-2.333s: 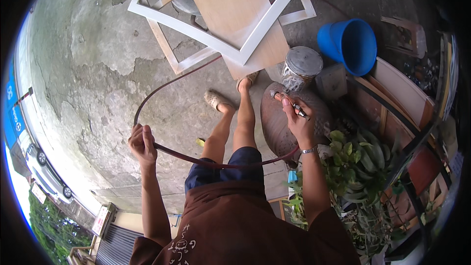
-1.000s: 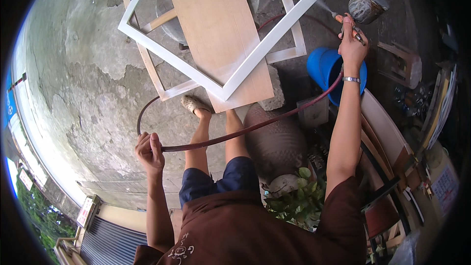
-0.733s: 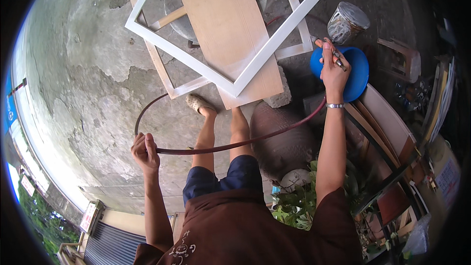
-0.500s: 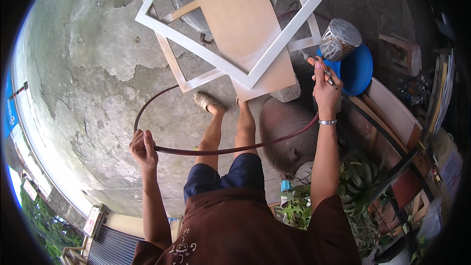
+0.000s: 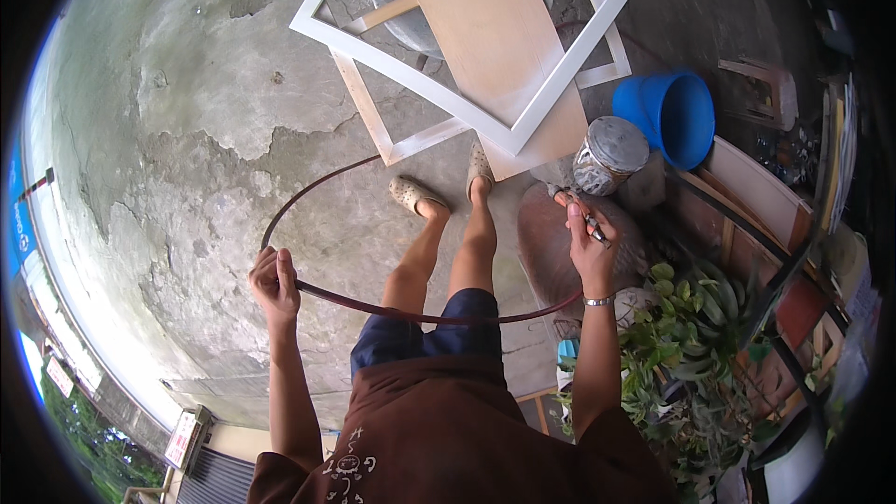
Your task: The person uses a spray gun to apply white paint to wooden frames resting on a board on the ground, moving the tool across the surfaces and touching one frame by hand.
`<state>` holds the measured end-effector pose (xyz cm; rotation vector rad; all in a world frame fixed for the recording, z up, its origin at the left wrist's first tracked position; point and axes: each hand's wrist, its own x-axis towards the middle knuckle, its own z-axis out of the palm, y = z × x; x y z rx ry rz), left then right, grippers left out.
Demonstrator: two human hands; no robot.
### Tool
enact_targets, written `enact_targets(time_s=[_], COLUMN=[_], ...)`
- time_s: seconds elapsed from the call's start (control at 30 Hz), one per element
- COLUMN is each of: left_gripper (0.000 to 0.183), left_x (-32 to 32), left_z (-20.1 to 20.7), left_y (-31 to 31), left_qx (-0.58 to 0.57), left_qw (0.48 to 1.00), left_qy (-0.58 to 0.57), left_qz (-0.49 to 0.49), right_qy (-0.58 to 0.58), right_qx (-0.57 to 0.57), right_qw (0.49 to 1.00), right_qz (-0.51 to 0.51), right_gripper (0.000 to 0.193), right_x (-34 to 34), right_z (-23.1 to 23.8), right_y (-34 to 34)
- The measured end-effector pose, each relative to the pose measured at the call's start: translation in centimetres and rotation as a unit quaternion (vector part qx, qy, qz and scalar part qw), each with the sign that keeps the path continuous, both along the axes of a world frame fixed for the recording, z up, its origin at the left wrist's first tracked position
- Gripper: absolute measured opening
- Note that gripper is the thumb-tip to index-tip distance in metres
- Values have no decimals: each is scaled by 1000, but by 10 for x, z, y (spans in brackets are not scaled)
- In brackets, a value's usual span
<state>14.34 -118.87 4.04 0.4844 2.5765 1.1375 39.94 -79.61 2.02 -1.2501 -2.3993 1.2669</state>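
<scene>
My left hand [image 5: 274, 287] is closed around a dark red hose [image 5: 420, 318], which hangs in a wide loop in front of my legs. My right hand [image 5: 593, 247] grips a spray gun [image 5: 566, 198] with a paint-smeared metal cup [image 5: 611, 154] at its front. The trigger is mostly covered by my fingers. Ahead of me, a white rectangular frame [image 5: 420, 84] lies at an angle over a pale wooden board [image 5: 485, 28]. Beneath them rests a second, partly whitened wooden frame [image 5: 362, 103]. The spray gun is apart from both frames, to their near right.
A blue bucket [image 5: 635, 105] stands just beyond the cup. Leafy plants [image 5: 691, 345] and leaning boards [image 5: 747, 196] crowd the right side. A brown rounded object [image 5: 551, 243] sits below my right hand. Cracked concrete floor [image 5: 205, 159] spreads to the left.
My right hand has brought the spray gun nearer to me and slightly left, away from the blue bucket. My left hand stays nearly in place on the hose. My right foot has come into fuller view.
</scene>
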Motion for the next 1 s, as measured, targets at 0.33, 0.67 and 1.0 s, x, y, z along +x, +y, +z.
enact_targets(time_s=[0.33,0.67,1.0], left_gripper=[48,48,54], left_x=[-35,-88,-126], left_z=[1,16,-5], left_y=[-20,-2,2], left_qx=[43,47,28], left_qw=[997,986,966], left_qy=[40,90,67], left_qz=[53,134,248], right_qy=[63,128,125], right_qx=[5,96,63], right_qw=[997,986,986], right_qz=[32,50,88], right_gripper=[30,35,36], right_x=[-97,-297,-408], right_z=[24,11,-66], right_y=[26,102,97])
